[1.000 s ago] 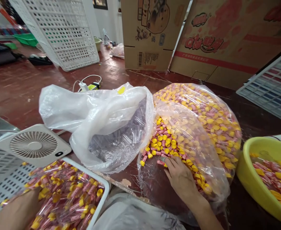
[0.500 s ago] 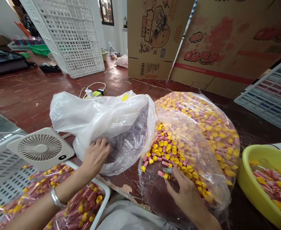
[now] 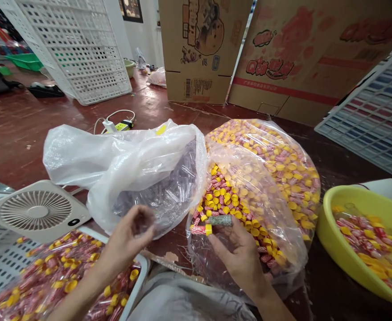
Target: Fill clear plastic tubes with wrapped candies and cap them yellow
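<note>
My right hand (image 3: 241,256) pinches a small red-and-white patterned tube with a yellow cap (image 3: 200,229) between thumb and forefinger. A mottled grey-green covering (image 3: 220,220) appears to wrap that forefinger. Behind it lies a large clear bag (image 3: 289,249) full of similar capped tubes (image 3: 224,196), its mouth facing me. My left hand (image 3: 137,229) is curled in front of a whitish plastic bag (image 3: 109,156), which holds shiny clear plastic pieces (image 3: 155,191). Motion blurs the left fingertips, so anything thin between them cannot be made out.
On the left, a white basket (image 3: 144,272) holds bagged capped tubes, with a fan (image 3: 37,209) on its rim. A yellow basin (image 3: 329,232) of wrapped pieces stands right. Behind are a power strip (image 3: 124,125), cardboard boxes (image 3: 199,58) and an upright white crate (image 3: 78,53).
My left hand has come out of the whitish bag's mouth towards me. My right hand has lifted a capped tube off the bag's edge. The view has shifted slightly right.
</note>
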`<action>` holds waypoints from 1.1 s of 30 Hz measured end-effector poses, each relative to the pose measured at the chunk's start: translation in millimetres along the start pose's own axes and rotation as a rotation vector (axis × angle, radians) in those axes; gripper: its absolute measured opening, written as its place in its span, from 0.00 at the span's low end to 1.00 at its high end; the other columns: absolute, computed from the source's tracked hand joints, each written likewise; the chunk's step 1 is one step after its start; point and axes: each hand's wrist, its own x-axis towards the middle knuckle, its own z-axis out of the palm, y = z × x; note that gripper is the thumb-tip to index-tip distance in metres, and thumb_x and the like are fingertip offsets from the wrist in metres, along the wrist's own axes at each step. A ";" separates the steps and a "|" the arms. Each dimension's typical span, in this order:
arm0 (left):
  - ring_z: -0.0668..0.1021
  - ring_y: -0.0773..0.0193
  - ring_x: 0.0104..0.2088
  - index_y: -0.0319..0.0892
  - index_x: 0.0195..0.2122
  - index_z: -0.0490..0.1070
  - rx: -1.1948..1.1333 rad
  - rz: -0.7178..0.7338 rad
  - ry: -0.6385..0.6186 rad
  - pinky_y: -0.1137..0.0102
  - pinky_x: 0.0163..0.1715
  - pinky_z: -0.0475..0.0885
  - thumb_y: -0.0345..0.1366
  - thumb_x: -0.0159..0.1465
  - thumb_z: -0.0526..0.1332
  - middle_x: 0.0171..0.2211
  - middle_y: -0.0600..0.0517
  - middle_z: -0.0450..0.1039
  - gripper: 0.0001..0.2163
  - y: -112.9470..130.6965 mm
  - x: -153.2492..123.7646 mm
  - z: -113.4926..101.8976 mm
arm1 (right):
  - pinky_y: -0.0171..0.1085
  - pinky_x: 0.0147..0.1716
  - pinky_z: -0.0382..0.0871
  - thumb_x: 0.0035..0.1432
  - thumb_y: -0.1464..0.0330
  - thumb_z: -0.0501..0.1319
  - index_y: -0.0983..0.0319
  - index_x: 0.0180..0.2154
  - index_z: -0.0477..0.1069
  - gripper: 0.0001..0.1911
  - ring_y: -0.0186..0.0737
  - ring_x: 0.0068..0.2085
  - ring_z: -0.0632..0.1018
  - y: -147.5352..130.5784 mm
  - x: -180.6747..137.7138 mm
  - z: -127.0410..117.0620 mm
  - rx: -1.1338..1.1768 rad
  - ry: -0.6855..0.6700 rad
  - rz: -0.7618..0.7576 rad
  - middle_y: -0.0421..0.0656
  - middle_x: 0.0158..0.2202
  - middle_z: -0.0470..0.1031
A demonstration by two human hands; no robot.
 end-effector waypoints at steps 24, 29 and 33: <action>0.81 0.62 0.32 0.40 0.45 0.81 -1.144 -0.392 -0.509 0.70 0.38 0.74 0.43 0.57 0.73 0.31 0.48 0.81 0.17 44.0 -28.3 86.7 | 0.53 0.56 0.73 0.53 0.56 0.73 0.62 0.58 0.64 0.36 0.56 0.57 0.75 -10.8 -3.4 0.8 -0.382 -0.317 -0.404 0.55 0.53 0.75; 0.79 0.65 0.28 0.37 0.39 0.80 -1.153 -0.438 -0.587 0.71 0.34 0.73 0.43 0.57 0.72 0.28 0.48 0.78 0.15 52.9 -22.5 85.4 | 0.61 0.56 0.70 0.52 0.57 0.72 0.60 0.53 0.63 0.32 0.57 0.51 0.78 -3.6 -9.3 14.3 -0.494 -0.118 -0.487 0.51 0.45 0.76; 0.75 0.62 0.30 0.41 0.38 0.78 -0.692 -0.165 -0.518 0.69 0.33 0.71 0.37 0.60 0.66 0.30 0.51 0.74 0.08 44.9 0.1 74.9 | 0.60 0.60 0.67 0.53 0.53 0.71 0.60 0.60 0.60 0.39 0.58 0.60 0.72 -2.5 1.4 -5.9 -0.577 -0.253 -0.420 0.54 0.55 0.73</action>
